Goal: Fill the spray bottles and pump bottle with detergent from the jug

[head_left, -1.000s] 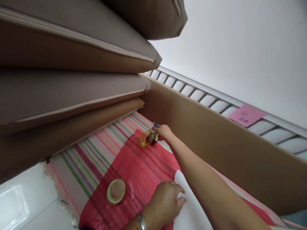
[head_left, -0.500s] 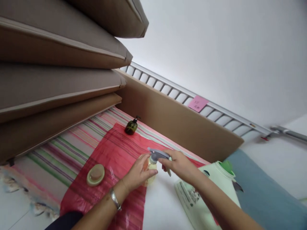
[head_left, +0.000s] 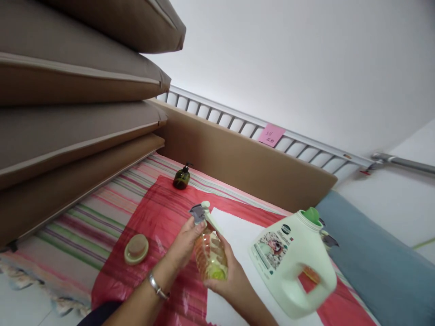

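Observation:
A clear spray bottle (head_left: pixel 208 256) with yellowish liquid and a grey and pale-green spray head is held tilted over the red plastic sheet. My left hand (head_left: pixel 186 237) is closed around the bottle's neck, just below the spray head, with a metal bracelet on the wrist. Around the lower right side of the bottle's body, my right hand (head_left: pixel 231 274) is closed too; part of its palm hides behind the forearm angle. A pale green jug (head_left: pixel 294 267) with a handle and a printed label stands to the right, its green-lined mouth uncovered.
A dark green pump bottle (head_left: pixel 181 178) stands on the red plastic sheet (head_left: pixel 163 199) at the back. Left of my hands lies a round pale lid (head_left: pixel 136 249). White paper (head_left: pixel 234 231) is under the jug. Stacked cushions (head_left: pixel 68 131) rise at left; a brown board (head_left: pixel 238 160) bounds the back.
My right hand has moved from the spray head down to the bottle's body. The spray head now points another way. The view has shifted, showing more of the jug.

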Demonstrator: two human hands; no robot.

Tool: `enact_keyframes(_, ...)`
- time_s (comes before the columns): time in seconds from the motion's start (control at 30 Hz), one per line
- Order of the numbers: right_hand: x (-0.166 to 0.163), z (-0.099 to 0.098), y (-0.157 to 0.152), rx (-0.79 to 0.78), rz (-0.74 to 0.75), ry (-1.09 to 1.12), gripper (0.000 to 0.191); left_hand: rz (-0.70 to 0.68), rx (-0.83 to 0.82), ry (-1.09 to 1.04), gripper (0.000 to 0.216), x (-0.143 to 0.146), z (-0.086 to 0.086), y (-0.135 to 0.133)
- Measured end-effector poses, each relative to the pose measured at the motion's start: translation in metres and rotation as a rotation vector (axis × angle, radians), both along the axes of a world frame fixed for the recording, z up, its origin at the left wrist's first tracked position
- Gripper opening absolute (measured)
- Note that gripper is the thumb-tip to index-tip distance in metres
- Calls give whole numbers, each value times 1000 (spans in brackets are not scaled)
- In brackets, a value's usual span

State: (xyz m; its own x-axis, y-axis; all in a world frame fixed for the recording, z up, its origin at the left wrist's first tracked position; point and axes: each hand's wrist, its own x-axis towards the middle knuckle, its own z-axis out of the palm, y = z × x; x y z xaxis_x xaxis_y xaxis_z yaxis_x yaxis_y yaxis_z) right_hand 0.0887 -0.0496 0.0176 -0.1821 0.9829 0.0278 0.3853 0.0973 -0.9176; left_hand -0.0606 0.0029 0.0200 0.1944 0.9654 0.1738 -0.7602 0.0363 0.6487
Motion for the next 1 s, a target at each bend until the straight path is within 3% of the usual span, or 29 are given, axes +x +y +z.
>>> enact_keyframes(0.1,-12,-22,-2,31,-32,60,88,-3,0,31,39,2,0,-3)
enact_keyframes(0.23,-17,-29,3,266,-168,-323,79,195,-90,146,37,5,1,-8)
enact_keyframes(0.3,-15,-29,6,322,-204,-395,76,212,-103,172,39,5,2,-10)
enact_keyframes(0.43,-12,-26,10,126,-103,-92,81,0,24,97,36,-5,3,-4)
enact_keyframes(0.53,-12,-24,10,61,-49,47,83,53,15,144,30,-11,2,5)
enact_keyframes(0.6,-13,-24,10,79,-59,30,84,159,-39,184,32,-11,0,8)
enact_keyframes(0.67,-13,-23,9,85,-64,9,83,172,-42,193,39,-10,-2,8)
enact_keyframes(0.83,-12,-20,8,122,-79,-82,84,-62,-19,188,38,-8,-5,1)
enact_keyframes(1.0,-11,-22,7,211,-120,-276,85,87,-40,176,29,-5,-6,1)
